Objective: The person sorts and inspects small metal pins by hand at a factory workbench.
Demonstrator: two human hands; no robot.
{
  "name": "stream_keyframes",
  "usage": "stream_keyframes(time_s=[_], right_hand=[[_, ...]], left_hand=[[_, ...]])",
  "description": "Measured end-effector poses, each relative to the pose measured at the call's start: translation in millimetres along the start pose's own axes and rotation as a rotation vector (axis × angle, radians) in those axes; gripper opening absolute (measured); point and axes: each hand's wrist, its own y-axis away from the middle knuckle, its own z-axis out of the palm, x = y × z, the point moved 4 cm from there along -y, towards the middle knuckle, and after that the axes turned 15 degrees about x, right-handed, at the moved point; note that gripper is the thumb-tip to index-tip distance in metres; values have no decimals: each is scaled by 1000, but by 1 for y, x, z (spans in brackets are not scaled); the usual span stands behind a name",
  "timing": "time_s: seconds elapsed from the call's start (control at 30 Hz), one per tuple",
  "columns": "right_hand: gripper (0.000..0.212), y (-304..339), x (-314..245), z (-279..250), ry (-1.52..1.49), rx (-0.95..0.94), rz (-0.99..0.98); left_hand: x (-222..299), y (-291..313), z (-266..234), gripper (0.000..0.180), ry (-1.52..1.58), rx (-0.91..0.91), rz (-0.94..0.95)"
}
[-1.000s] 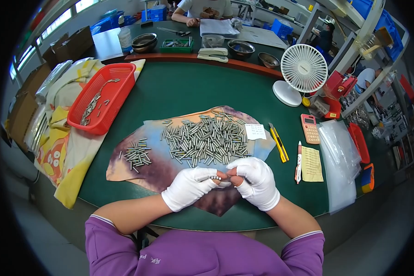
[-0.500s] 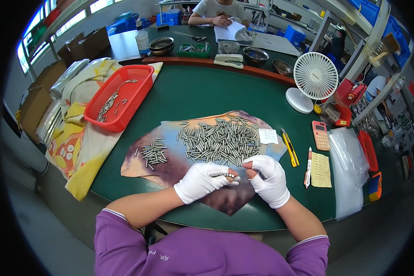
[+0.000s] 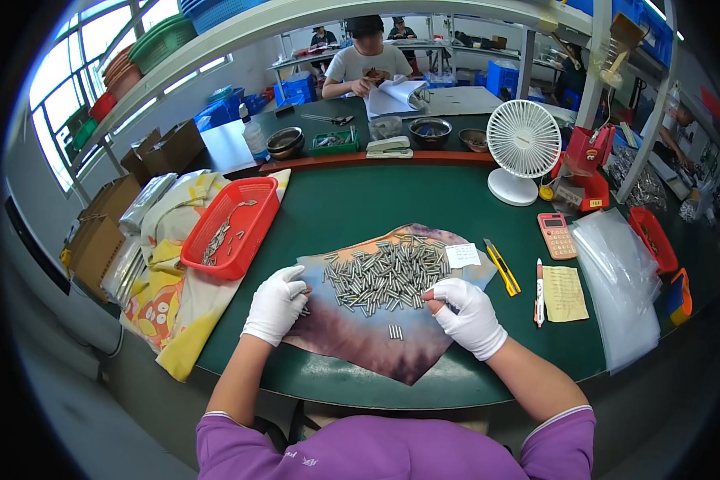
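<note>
A large heap of short metal pins [image 3: 388, 272] lies on a tie-dye patterned cloth [image 3: 360, 344] in front of me. My left hand [image 3: 276, 306], in a white glove with bare fingertips, is at the cloth's left side over a smaller pin pile, which it mostly hides. Its fingers are curled together; whatever they hold is hidden. At the heap's right edge is my right hand [image 3: 470, 318], gloved the same way, thumb and fingers closed together near the pins. What is in them is too small to make out. Between the hands, several pins [image 3: 396, 331] stand apart in a neat row.
A red basket [image 3: 240, 236] with metal pieces sits left on a patterned towel. Right of the cloth are a yellow cutter [image 3: 502, 268], a pen [image 3: 539, 292], a note, a pink calculator [image 3: 557, 236] and plastic bags [image 3: 616, 280]. A white fan [image 3: 523, 144] stands behind. Across the table sits a person.
My left hand has moved left from the middle, where it held several pins, to the smaller pile. A row of pins now lies on the cloth. The view has tilted up.
</note>
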Motion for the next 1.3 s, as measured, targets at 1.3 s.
stream_keyframes(time_s=[1.3], right_hand=[[8, -6, 14, -2, 460, -71, -175]], left_hand=[[134, 3, 44, 37, 315, -325, 251]])
